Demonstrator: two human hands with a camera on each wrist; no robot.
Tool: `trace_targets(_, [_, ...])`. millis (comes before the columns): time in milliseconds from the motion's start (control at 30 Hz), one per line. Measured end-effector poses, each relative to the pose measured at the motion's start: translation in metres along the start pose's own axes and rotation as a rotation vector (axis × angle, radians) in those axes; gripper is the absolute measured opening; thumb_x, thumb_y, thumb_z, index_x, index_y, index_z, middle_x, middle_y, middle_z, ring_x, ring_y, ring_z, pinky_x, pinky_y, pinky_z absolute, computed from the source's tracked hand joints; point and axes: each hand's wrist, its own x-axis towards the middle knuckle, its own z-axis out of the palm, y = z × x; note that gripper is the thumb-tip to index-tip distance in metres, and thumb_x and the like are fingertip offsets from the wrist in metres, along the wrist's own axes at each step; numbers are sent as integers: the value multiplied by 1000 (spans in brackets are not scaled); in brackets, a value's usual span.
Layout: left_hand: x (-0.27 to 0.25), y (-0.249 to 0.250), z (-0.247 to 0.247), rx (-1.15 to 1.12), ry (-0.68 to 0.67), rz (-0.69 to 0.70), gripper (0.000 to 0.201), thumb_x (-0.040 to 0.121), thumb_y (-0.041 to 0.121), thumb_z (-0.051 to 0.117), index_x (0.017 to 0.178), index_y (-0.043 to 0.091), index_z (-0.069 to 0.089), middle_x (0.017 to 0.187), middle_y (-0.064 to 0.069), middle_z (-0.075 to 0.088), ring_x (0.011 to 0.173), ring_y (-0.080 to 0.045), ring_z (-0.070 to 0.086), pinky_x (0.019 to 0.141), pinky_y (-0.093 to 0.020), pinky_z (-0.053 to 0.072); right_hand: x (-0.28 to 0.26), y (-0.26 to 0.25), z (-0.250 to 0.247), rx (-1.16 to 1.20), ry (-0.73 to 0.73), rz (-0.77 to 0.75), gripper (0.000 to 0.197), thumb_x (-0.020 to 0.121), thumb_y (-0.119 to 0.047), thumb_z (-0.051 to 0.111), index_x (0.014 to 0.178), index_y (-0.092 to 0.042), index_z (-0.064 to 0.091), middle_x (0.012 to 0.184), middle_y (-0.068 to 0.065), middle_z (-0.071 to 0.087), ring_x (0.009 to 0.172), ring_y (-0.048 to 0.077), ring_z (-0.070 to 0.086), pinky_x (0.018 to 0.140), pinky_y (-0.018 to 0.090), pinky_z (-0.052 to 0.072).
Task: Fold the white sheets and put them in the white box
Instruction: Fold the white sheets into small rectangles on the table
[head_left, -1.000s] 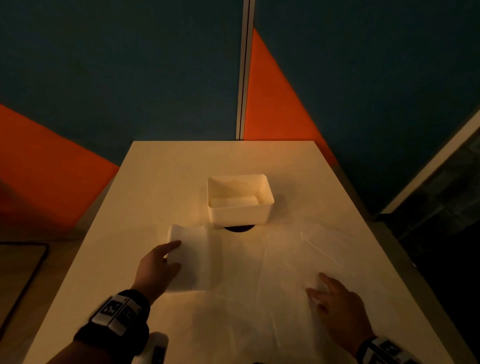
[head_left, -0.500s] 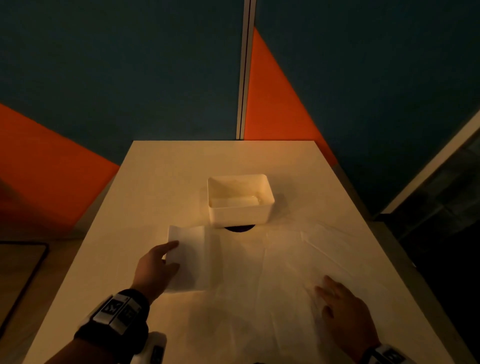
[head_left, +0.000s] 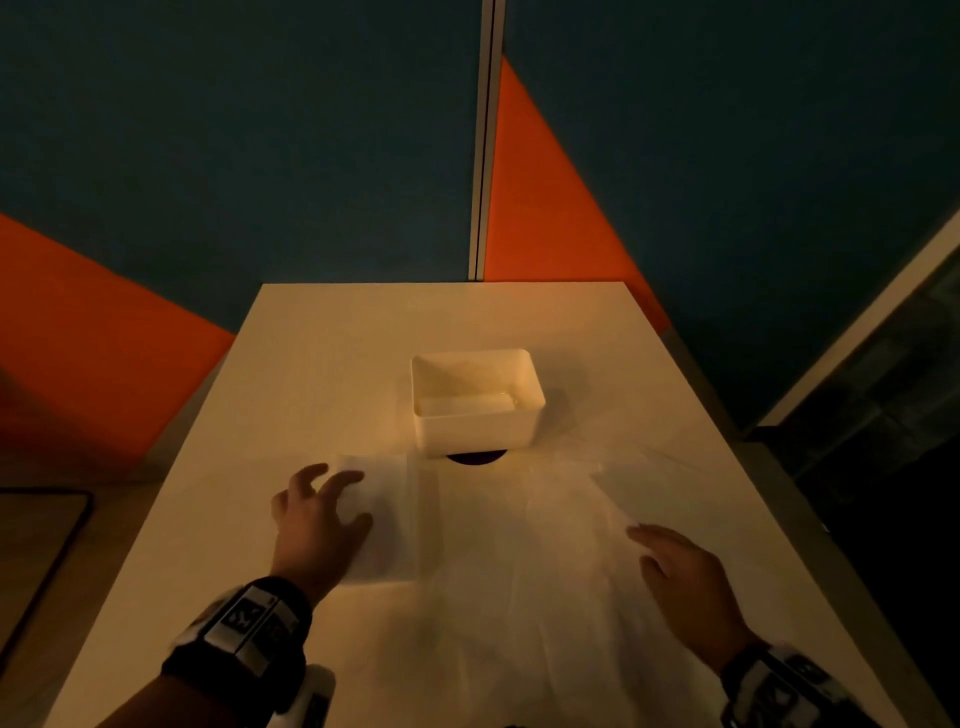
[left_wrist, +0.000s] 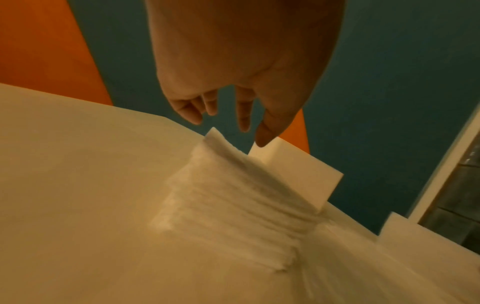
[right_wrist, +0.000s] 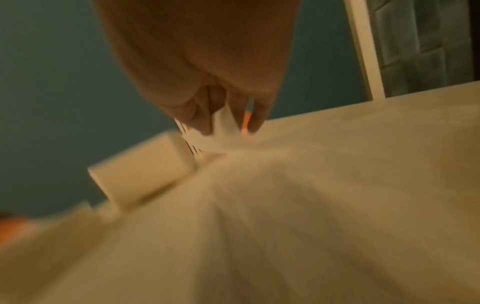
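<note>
Both hands (head_left: 498, 551) hover over white sheets (head_left: 519, 545) near white box (head_left: 478, 400).

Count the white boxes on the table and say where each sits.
1. The white box stands mid-table beyond both hands, partly over a dark round spot. No other shows.

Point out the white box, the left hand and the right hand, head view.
white box (head_left: 475, 428): head view, near outer wall.
left hand (head_left: 317, 530): head view, back of the hand.
right hand (head_left: 688, 582): head view, back of the hand.
</note>
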Motion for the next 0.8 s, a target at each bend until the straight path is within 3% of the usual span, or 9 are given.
trace_targets(100, [-1, 17, 0, -39, -4, 157, 43, 82, 31, 68, 123, 30, 56, 136, -3, 45, 124, -27, 37, 105, -39, 31, 10, -34, -21, 333, -27, 82, 34, 91, 0, 54, 122, -12, 61, 126, 4, 57, 104, 14, 58, 89, 25, 48])
trace_targets(167, [-2, 31, 0, -133, -58, 254, 44, 79, 35, 70, 121, 30, 58, 129, 3, 49, 121, -20, 44, 101, -32, 35, 13, -59, -36, 473, -114, 72, 38, 92, -3, 54, 127, -19, 56, 127, -4, 54, 101, 5, 55, 80, 16, 46])
trace_targets(233, [-6, 47, 0, -240, -146, 356, 52, 72, 47, 68, 121, 33, 56, 125, 12, 48, 117, -12, 46, 97, -25, 38, 17, -81, -49, 551, -191, 19, 44, 93, -6, 53, 132, -25, 51, 126, -10, 55, 109, 4, 54, 81, 13, 43])
trace_targets(367, [-12, 73, 4, -284, -287, 516, 73, 64, 60, 65, 128, 47, 33, 133, 20, 35, 124, -1, 36, 104, -16, 30, 19, -115, -64, 769, -322, -10, 45, 94, -10, 50, 130, -37, 48, 115, -19, 60, 107, 7, 61, 87, 25, 53])
trace_targets(467, [-13, 88, 5, -278, -281, 511, 91, 71, 49, 74, 144, 36, 20, 137, 24, 23, 124, 4, 27, 104, -14, 25, 17, -134, -69, 922, -432, -60, 42, 93, -12, 48, 123, -41, 51, 116, -24, 59, 112, 8, 60, 92, 29, 52])
trace_targets(533, [-13, 96, 3, -313, -219, 471, 93, 75, 43, 73, 148, 29, 16, 135, 24, 22, 118, 5, 32, 97, -10, 27, 14, -145, -69, 981, -499, -107, 43, 91, -13, 49, 126, -38, 50, 123, -20, 58, 118, 11, 57, 97, 34, 50])
trace_targets(633, [-13, 103, 0, -400, -95, 505, 71, 85, 46, 60, 145, 30, 25, 137, 19, 35, 115, 4, 43, 90, -1, 30, 9, -153, -66, 1044, -565, -159, 49, 89, -18, 56, 136, -28, 46, 131, -11, 58, 124, 16, 53, 103, 39, 43])
trace_targets(733, [-9, 101, -2, -566, -69, 498, 39, 90, 37, 48, 129, 39, 46, 123, 8, 62, 106, 14, 54, 90, -6, 41, 7, -157, -65, 1024, -543, -203, 53, 84, -21, 56, 135, -29, 46, 135, -12, 54, 123, 14, 54, 102, 42, 43])
trace_targets(800, [-9, 101, -8, -772, -155, 365, 26, 95, 25, 48, 117, 33, 59, 114, 4, 68, 101, 7, 60, 92, -15, 47, 10, -156, -68, 977, -433, -227, 51, 82, -22, 56, 129, -38, 48, 132, -16, 55, 119, 11, 57, 95, 38, 46])
